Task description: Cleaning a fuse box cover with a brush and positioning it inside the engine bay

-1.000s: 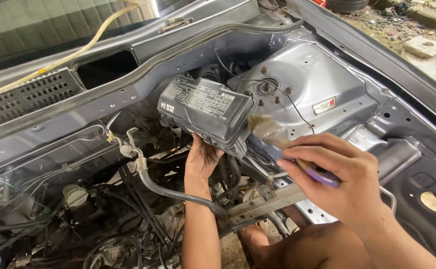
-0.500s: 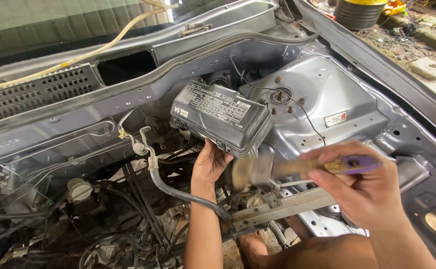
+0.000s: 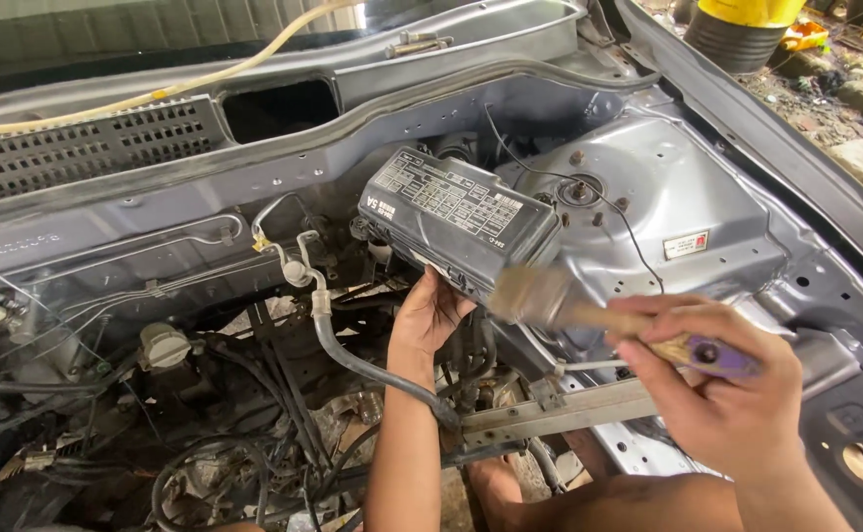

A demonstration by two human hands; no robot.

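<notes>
- The brush (image 3: 589, 313) is blurred at its bristle end, so the bristles cannot be told apart.
- The left hand (image 3: 430, 313) has its fingertips hidden under the black box (image 3: 459, 219).
- The right hand (image 3: 722, 384) covers most of the brush handle; its forearm is cut off by the near edge.
- The yellow drum (image 3: 747, 25) at the far right is cut off by the top edge.
- The grey hose (image 3: 358, 360) disappears behind the left forearm.

Single head-worn view, looking steeply down and forward, close over an open engine bay (image 3: 205, 394), no second view
</notes>
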